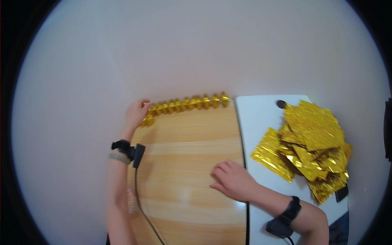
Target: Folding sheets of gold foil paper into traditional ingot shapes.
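A row of several small gold foil packets (192,103) stands along the far edge of a wooden table (188,139), against the wall. My left hand (136,114) reaches to the left end of that row and touches the last packet (148,120); whether it grips it is unclear. My right hand (232,179) rests flat on the wood near the table's right edge, fingers spread, holding nothing. Both wrists wear black straps with small devices.
A white table (261,118) adjoins on the right, carrying a loose pile of larger gold foil bags (312,143). A dark round hole (281,103) sits near its far edge. A black cable (141,204) runs down from my left wrist. A plain pale wall lies behind.
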A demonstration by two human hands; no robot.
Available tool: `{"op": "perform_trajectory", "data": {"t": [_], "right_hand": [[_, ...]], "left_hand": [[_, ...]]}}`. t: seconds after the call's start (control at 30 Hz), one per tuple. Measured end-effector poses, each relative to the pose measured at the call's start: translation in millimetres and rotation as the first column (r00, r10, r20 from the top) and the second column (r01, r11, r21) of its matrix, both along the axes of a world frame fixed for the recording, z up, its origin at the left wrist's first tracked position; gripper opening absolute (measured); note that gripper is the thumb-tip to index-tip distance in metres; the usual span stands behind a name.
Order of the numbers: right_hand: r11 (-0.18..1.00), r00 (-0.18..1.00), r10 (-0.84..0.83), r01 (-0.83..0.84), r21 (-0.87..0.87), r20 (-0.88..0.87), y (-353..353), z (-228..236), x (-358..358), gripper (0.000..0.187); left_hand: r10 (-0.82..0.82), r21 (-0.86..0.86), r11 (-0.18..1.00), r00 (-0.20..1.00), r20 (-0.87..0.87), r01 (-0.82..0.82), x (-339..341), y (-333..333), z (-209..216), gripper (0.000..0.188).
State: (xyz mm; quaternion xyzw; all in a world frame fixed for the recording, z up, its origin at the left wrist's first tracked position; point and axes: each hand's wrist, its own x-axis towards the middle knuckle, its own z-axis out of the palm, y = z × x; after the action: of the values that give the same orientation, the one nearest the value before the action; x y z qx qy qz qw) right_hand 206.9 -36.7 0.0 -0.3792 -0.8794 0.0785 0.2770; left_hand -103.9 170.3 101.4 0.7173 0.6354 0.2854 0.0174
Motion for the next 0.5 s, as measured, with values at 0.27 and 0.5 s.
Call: {"op": "perform_trajectory", "data": {"t": [0.27,0.5], "right_hand": [[1.000,0.996,-0.023,0.024,0.015,-0.084,3,-9,2,0.030],[0.998,0.930,-0.055,0.053,-0.016,-0.363,-5,-21,-3,0.020]], "left_hand": [[-0.828,-0.275,0.548,0.560,-0.042,0.790,222,-84,17,0.022],[-0.891,-0.053,0.399,0.373,-0.257,0.916,373,-166,-20,0.041]]}}
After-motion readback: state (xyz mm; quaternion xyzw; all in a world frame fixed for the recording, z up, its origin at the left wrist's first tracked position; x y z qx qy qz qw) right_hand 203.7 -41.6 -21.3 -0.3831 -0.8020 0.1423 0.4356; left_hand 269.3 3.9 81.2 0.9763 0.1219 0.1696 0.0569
